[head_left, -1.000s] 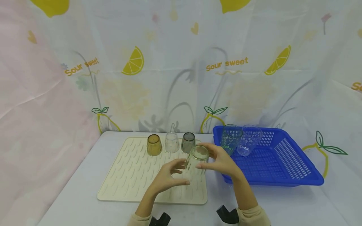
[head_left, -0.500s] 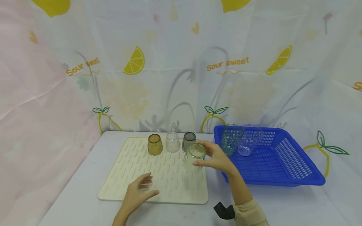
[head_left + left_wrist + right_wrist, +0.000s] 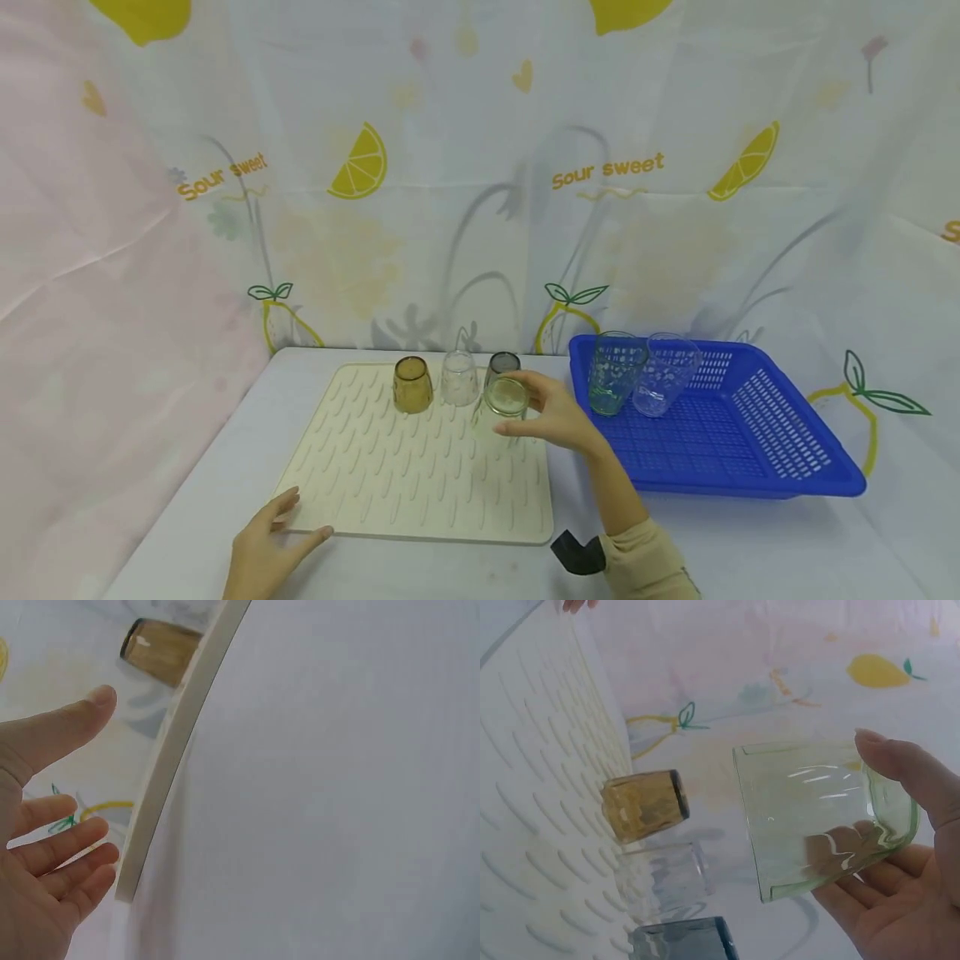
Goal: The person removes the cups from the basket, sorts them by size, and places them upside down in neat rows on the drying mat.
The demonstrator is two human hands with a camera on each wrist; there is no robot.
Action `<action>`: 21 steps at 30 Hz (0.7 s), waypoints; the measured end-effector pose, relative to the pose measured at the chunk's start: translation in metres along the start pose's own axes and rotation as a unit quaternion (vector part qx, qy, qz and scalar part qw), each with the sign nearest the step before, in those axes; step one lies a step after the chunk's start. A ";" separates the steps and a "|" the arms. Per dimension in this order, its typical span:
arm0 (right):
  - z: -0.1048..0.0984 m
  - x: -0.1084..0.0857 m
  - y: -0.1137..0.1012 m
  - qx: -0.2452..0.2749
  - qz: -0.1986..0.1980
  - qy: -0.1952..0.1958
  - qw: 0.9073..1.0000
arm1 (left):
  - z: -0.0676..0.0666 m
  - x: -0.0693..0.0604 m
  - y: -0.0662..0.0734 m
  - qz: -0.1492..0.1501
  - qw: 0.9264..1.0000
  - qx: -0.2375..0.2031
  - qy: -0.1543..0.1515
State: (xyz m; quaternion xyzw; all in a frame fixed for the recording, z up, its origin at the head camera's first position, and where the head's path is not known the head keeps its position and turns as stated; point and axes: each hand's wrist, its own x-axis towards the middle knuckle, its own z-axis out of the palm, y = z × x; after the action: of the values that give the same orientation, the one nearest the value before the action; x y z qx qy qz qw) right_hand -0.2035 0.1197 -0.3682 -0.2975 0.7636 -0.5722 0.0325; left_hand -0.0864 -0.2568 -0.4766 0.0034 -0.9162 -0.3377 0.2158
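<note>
Drawn back since the earlier frame to the near left corner of the cream mat (image 3: 405,475): left hand (image 3: 261,552). Shifted slightly leftward, in right hand (image 3: 555,418): green glass (image 3: 802,806). Behind everything, a white sheet (image 3: 465,200) printed with lemons and "Sour sweet"; before it, a white tabletop (image 3: 202,475). On its right side, a blue basket (image 3: 750,484) with pierced walls, holding two leaning tumblers near the far left corner, wide ends up: teal tumbler (image 3: 615,375) and clear tumbler (image 3: 660,383). Left of the basket, the mat, patterned with raised curved ridges. Over its far right part, apart from the surface, the green glass: pale, transparent, upside down, wide mouth toward the mat, thick base up, bright reflections along the side. Along the mat's far edge, also upturned: amber glass (image 3: 412,387), small clear glass (image 3: 459,382) and partly hidden smoky gray glass (image 3: 682,941). Right fingers (image 3: 900,877) and thumb curled around the green glass's base end; left fingers (image 3: 67,841) well apart from their thumb, loosely extended.
</note>
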 end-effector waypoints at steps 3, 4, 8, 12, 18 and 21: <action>0.004 0.005 0.001 0.004 -0.001 0.000 1.000 | -0.015 0.001 -0.012 -0.082 0.993 0.039 -0.072; 0.006 0.007 0.002 0.007 -0.001 0.001 1.000 | -0.019 0.001 -0.016 -0.109 0.987 0.054 -0.108; 0.014 0.015 0.008 0.018 -0.007 -0.007 1.000 | -0.028 0.006 -0.034 -0.178 0.947 0.089 -0.251; 0.021 0.021 0.010 0.014 0.004 -0.013 1.000 | -0.026 0.006 -0.040 -0.153 0.944 0.099 -0.275; 0.032 0.029 0.010 0.015 0.020 -0.021 0.999 | -0.024 0.008 -0.040 -0.116 0.956 0.109 -0.247; 0.039 0.036 0.011 0.024 0.016 -0.029 0.999 | -0.023 0.009 -0.041 -0.118 0.960 0.091 -0.236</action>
State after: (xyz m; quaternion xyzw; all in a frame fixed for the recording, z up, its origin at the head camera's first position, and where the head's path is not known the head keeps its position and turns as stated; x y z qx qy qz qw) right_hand -0.2221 0.0710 -0.3809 -0.3010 0.7528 -0.5811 0.0711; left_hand -0.0913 -0.3045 -0.4828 0.0511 -0.9611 -0.2670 -0.0493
